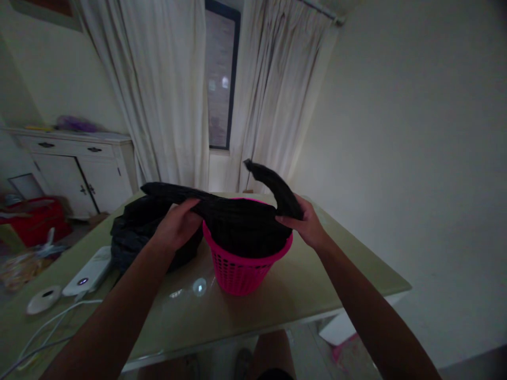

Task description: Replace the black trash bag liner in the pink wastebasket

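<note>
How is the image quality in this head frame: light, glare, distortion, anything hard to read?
Head view: dim room light; the black ribbed garment held by the left hand and right hand loses detail over the pink perforated plastic basket; small glare spots on the glossy pale green table; wide-angle bending at the edges.

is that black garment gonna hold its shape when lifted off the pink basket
Probably not: the black garment sags between the left hand and right hand, so it looks floppy. The pink basket looks light and might shift.
</note>
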`<state>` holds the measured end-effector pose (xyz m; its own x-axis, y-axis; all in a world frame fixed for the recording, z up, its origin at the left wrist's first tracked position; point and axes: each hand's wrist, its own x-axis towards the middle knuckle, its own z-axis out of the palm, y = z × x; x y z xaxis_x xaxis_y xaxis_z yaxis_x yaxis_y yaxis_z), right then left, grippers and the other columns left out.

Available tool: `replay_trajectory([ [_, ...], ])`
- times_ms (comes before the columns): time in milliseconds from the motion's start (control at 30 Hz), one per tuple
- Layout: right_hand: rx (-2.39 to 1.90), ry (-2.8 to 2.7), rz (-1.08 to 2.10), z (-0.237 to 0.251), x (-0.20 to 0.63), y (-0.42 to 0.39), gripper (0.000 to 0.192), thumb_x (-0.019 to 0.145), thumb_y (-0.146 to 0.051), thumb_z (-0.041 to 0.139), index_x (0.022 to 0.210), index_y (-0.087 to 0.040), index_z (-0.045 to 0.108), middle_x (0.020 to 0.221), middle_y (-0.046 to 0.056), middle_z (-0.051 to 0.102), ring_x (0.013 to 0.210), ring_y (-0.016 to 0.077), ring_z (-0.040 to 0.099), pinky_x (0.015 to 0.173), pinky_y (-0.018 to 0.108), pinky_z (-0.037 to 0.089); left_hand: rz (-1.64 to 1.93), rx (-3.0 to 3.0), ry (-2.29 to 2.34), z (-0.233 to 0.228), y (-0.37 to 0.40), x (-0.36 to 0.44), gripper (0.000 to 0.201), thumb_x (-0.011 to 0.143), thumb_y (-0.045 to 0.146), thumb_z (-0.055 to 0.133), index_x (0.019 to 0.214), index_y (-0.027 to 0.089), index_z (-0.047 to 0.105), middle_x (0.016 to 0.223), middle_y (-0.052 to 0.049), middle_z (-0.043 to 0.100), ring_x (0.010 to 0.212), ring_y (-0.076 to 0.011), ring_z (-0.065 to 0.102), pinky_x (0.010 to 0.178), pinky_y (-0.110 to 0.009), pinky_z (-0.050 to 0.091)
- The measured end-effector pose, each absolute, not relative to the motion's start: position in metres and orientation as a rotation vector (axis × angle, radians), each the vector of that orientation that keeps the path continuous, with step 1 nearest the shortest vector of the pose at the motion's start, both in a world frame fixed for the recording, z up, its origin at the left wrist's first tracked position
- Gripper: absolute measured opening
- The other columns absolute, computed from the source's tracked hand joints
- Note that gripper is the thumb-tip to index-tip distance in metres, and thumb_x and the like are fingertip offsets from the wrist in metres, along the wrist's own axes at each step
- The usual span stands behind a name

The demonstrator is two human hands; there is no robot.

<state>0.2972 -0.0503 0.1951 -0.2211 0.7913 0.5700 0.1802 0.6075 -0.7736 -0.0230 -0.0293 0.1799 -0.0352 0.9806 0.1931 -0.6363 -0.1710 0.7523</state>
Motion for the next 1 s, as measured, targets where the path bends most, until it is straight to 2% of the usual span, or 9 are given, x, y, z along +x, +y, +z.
replay_trajectory([
  [167,-0.786,-2.067,0.303,0.189,0.329,-0.080,0.038,0.084,-0.051,0.091,0.105,-0.023,0.077,0.102,0.007,0.074,0.093,0.0244,0.067,0.086,0.041,0.056,1.833,0.723,0.587,0.176,-0.047,-0.038,0.012,0.073,0.016,0.083,0.082,0.021,0.076,0.086,0.002,0.078,0.086,-0.0154,0.073,0.081,-0.022,0.061],
  [267,-0.732,-2.272,-0.097,0.176,0.340,-0.110,0.028,0.092,-0.047,0.085,0.104,-0.024,0.076,0.101,0.005,0.071,0.098,0.0242,0.065,0.093,0.043,0.050,1.881,0.822,0.739,0.150,-0.061,-0.049,0.027,0.075,0.029,0.089,0.100,0.023,0.083,0.102,-0.001,0.081,0.100,-0.0186,0.075,0.086,-0.022,0.062],
  [367,-0.764,-2.374,-0.420,0.160,0.347,-0.135,0.011,0.106,-0.027,0.064,0.110,-0.021,0.073,0.095,0.005,0.069,0.094,0.0215,0.061,0.090,0.040,0.046,1.831,0.771,1.011,0.113,-0.073,-0.062,0.045,0.071,0.041,0.098,0.111,0.027,0.084,0.121,-0.002,0.081,0.114,-0.0209,0.074,0.082,-0.019,0.060],
  [467,-0.803,-2.377,-0.662,0.143,0.358,-0.149,0.021,0.110,-0.019,0.052,0.118,-0.016,0.071,0.097,0.008,0.069,0.092,0.0219,0.059,0.088,0.040,0.048,1.665,0.755,1.116,0.081,-0.086,-0.074,0.060,0.056,0.042,0.106,0.109,0.024,0.084,0.114,-0.005,0.082,0.101,-0.0210,0.074,0.074,-0.020,0.060],
  [600,-0.914,-2.337,-0.920,0.119,0.379,-0.154,0.035,0.105,-0.005,0.050,0.132,-0.015,0.069,0.108,0.011,0.074,0.105,0.0243,0.064,0.098,0.040,0.053,1.551,0.751,1.060,0.059,-0.102,-0.083,0.072,0.048,0.023,0.104,0.116,0.026,0.081,0.102,-0.003,0.082,0.092,-0.0212,0.076,0.078,-0.024,0.063],
  [733,-1.093,-2.205,-0.760,0.104,0.388,-0.155,0.055,0.104,-0.001,0.046,0.155,-0.017,0.056,0.123,0.013,0.074,0.114,0.0231,0.069,0.100,0.037,0.059,1.583,0.456,0.951,0.056,-0.107,-0.084,0.060,0.051,0.017,0.090,0.109,0.025,0.079,0.099,-0.005,0.081,0.098,-0.0285,0.078,0.087,-0.039,0.067],
  [833,-1.133,-2.076,-0.435,0.104,0.381,-0.156,0.053,0.109,-0.012,0.049,0.161,-0.023,0.050,0.131,0.012,0.073,0.117,0.0215,0.072,0.100,0.036,0.061,1.540,0.531,0.895,0.059,-0.120,-0.078,0.059,0.060,0.041,0.091,0.115,0.024,0.078,0.117,-0.012,0.081,0.107,-0.0353,0.076,0.088,-0.045,0.068],
  [900,-1.147,-1.956,-0.290,0.104,0.374,-0.155,0.050,0.110,-0.023,0.058,0.159,-0.026,0.053,0.121,0.011,0.073,0.108,0.0212,0.073,0.095,0.036,0.063,1.567,0.772,0.955,0.060,-0.138,-0.071,0.070,0.063,0.054,0.094,0.126,0.029,0.075,0.133,-0.012,0.076,0.118,-0.0385,0.073,0.090,-0.045,0.068],
  [1000,-1.207,-1.785,-0.247,0.101,0.362,-0.147,0.046,0.105,-0.034,0.069,0.150,-0.028,0.063,0.106,0.008,0.066,0.096,0.0212,0.069,0.085,0.037,0.066,1.571,1.394,1.130,0.057,-0.168,-0.060,0.100,0.061,0.045,0.103,0.151,0.043,0.060,0.157,-0.009,0.060,0.132,-0.0385,0.067,0.102,-0.047,0.066],
])
